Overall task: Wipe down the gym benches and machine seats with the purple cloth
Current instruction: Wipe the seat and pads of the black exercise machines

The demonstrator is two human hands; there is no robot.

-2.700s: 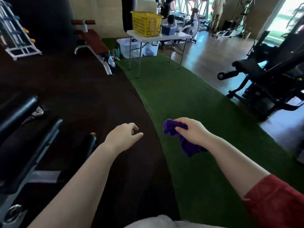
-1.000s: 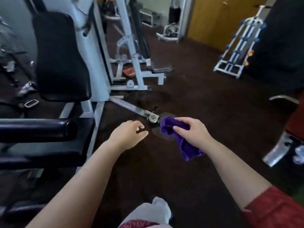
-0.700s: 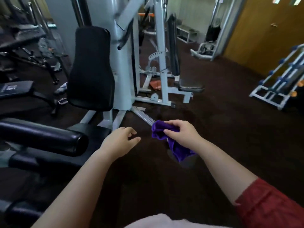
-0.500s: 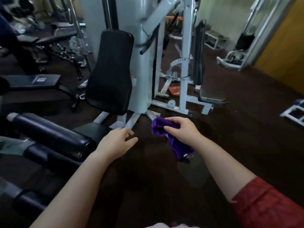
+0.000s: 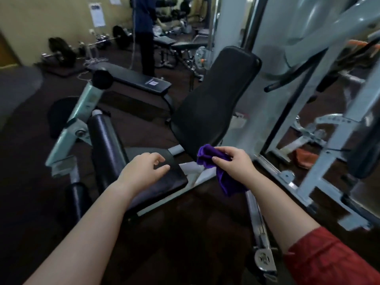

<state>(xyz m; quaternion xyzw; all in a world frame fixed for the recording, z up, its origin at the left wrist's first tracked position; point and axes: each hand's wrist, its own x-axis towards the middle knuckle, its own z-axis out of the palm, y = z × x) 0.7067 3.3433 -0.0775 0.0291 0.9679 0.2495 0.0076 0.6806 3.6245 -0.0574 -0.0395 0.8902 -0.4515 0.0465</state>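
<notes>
A black machine seat (image 5: pixel 164 182) lies in front of me, with its upright black backrest (image 5: pixel 213 99) behind it. My right hand (image 5: pixel 234 163) pinches a bunched purple cloth (image 5: pixel 222 175) just right of the seat, in front of the backrest's lower edge; the cloth hangs down below the hand. My left hand (image 5: pixel 141 171) hovers over the seat's near left part, fingers loosely curled and apart, holding nothing. A flat black bench (image 5: pixel 139 81) stands further back on the left.
A padded black leg roller (image 5: pixel 104 145) on a pale metal arm stands left of the seat. The machine's white frame (image 5: pixel 308 112) and base rails fill the right. A person in dark clothes (image 5: pixel 146 33) stands at the back among weights and benches. The floor is dark carpet.
My view has swung left from the green turf and table to this seated machine, which is now close. Both hands keep their pose, the right still holding the cloth.
</notes>
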